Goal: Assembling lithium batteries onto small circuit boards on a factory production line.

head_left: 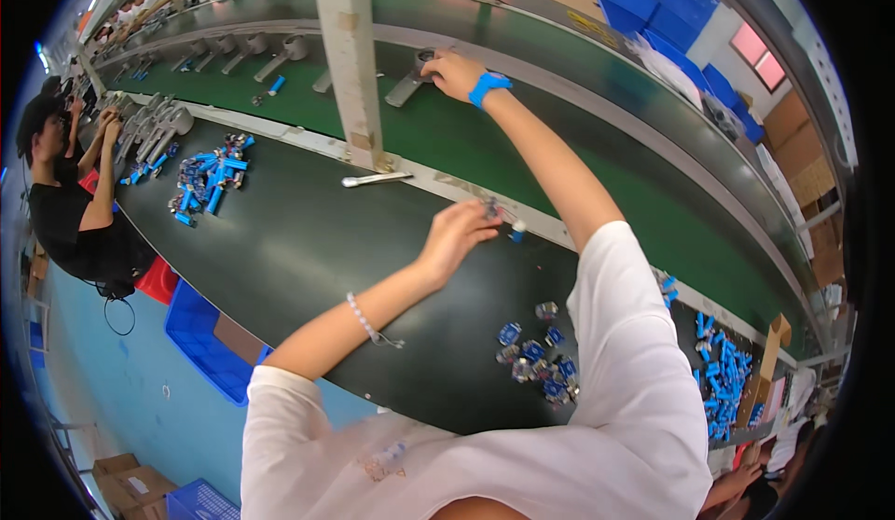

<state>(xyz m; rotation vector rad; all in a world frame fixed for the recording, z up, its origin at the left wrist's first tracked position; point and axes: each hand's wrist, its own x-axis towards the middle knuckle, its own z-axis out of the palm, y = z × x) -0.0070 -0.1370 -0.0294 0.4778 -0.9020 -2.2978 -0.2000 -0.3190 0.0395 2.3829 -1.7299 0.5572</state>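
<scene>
My right hand (459, 74), a blue band at its wrist, reaches far over the green conveyor belt. Its fingers are closed on the round end of a grey plastic housing (405, 87) with a flat handle-like part. Nearer to me, above the dark worktable, my left hand (453, 238) pinches a small grey component with thin wires (491, 208) between thumb and fingertips. A small blue-and-white piece (517, 232) is close by; whether it is joined to the wires I cannot tell. Several small metal-and-blue parts (536, 357) lie in a loose cluster on the table near my body.
A pale post (347, 63) rises left of my right hand, with a white stick-like tool (376, 180) at its foot. Blue cylindrical parts are heaped at left (213, 177) and right (722, 371). More grey housings (295, 48) sit along the belt. A co-worker (70, 184) works at far left.
</scene>
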